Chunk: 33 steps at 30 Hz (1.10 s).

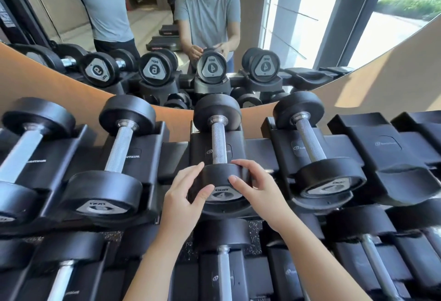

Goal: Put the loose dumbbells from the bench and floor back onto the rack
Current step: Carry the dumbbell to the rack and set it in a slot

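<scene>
On the rack's (pixel 47 169) top tier, middle cradle, my left grip (pixel 185 193) curls round the near head of the 4 dumbbell (pixel 219 143), and my right grip (pixel 255 187) clasps the same head. Judging placement nearly done, seating it. Next: let go with both, then fetch another loose one.
</scene>
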Each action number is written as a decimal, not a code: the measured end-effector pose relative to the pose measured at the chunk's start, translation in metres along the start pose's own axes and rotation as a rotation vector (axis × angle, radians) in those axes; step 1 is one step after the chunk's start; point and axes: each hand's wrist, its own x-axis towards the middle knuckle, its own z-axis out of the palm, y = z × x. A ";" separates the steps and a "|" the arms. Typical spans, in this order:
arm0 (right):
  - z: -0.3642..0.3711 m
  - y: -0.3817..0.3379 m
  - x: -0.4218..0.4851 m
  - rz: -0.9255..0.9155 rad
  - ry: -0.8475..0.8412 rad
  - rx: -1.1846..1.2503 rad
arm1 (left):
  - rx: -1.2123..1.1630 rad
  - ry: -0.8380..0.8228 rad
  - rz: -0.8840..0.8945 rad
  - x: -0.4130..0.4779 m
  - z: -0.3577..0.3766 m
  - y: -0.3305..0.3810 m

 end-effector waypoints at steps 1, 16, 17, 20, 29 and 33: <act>-0.001 0.000 -0.002 -0.010 -0.004 -0.017 | 0.013 -0.005 -0.004 -0.001 0.000 0.000; -0.003 0.000 -0.009 -0.120 0.065 -0.262 | 0.079 0.024 -0.106 -0.006 0.006 0.021; -0.002 -0.001 -0.010 -0.118 0.069 -0.273 | 0.112 0.014 -0.108 -0.007 0.005 0.023; -0.004 -0.005 -0.019 -0.115 0.084 -0.328 | 0.247 -0.004 -0.085 -0.015 0.005 0.029; -0.004 -0.003 -0.087 -0.175 0.101 -0.533 | 0.337 0.012 -0.057 -0.075 0.001 0.056; -0.008 -0.001 -0.114 -0.341 0.102 -0.707 | 0.515 0.073 0.008 -0.113 0.004 0.072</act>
